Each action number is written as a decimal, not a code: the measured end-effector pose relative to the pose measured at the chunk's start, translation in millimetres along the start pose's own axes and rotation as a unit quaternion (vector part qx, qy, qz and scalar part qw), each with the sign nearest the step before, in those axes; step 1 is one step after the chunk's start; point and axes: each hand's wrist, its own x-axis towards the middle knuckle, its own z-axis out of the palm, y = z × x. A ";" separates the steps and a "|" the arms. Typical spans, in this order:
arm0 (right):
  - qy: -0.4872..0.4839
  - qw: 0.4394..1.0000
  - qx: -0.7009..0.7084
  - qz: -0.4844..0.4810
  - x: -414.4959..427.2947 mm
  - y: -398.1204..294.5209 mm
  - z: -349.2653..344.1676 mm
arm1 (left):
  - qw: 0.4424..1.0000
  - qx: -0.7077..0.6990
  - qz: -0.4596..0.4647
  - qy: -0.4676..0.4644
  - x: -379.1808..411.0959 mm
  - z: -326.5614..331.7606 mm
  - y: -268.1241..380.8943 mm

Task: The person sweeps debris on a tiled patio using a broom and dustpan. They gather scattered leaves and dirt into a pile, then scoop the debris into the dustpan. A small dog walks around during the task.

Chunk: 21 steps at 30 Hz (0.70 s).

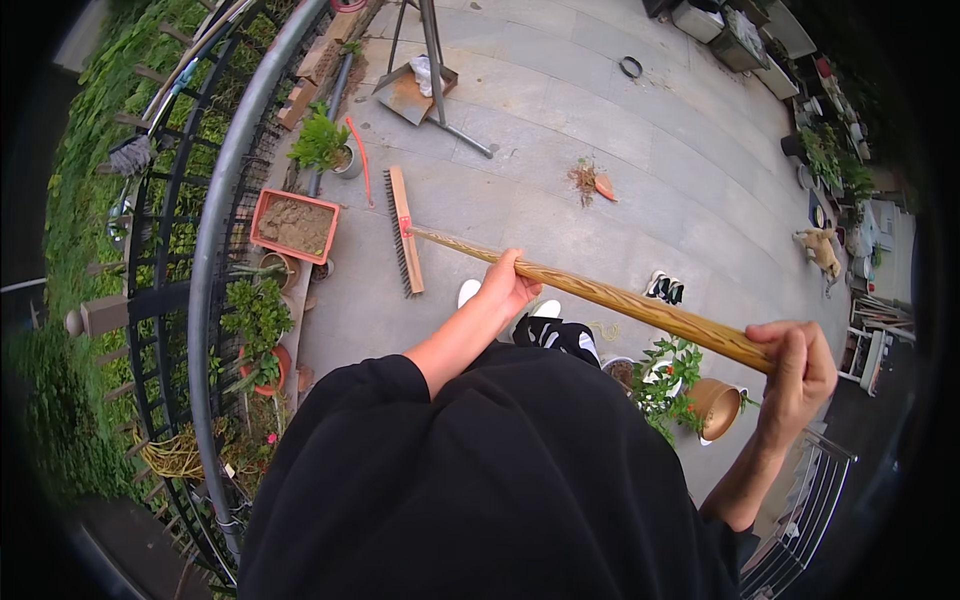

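Observation:
A push broom with a wood-grain handle (622, 296) slants across the view from lower right to upper left. My right hand (799, 367) grips the handle near its top end. Farther down the shaft, my left hand (508, 285) holds it, palm partly turned up with the thumb along the top. The wooden broom head (407, 251), with dark bristles on its left side and a red bracket in the middle, is at the grey paving. A small heap of dry debris (583, 180) and a terracotta shard (604, 187) lie on the paving beyond the handle.
A metal railing (214, 172) curves along the left, beside a soil-filled planter (296, 225) and potted plants (322, 142). A long-handled dustpan (409, 94) stands ahead. Right are sandals (664, 287), a flowering plant (671, 367), a brown pot (716, 409) and a dog (819, 249).

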 end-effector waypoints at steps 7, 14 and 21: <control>-0.043 0.921 0.379 0.077 -0.3 89.7 11.0 | 0.992 0.096 -0.063 0.049 51.1 24.0 -26.3; -0.081 0.954 0.250 0.142 53.4 150.4 -23.0 | 0.985 0.101 -0.099 0.096 103.0 87.6 -76.8; -0.081 0.966 0.241 0.043 169.0 201.9 -105.2 | 0.989 0.027 -0.120 -0.085 183.5 212.4 -141.1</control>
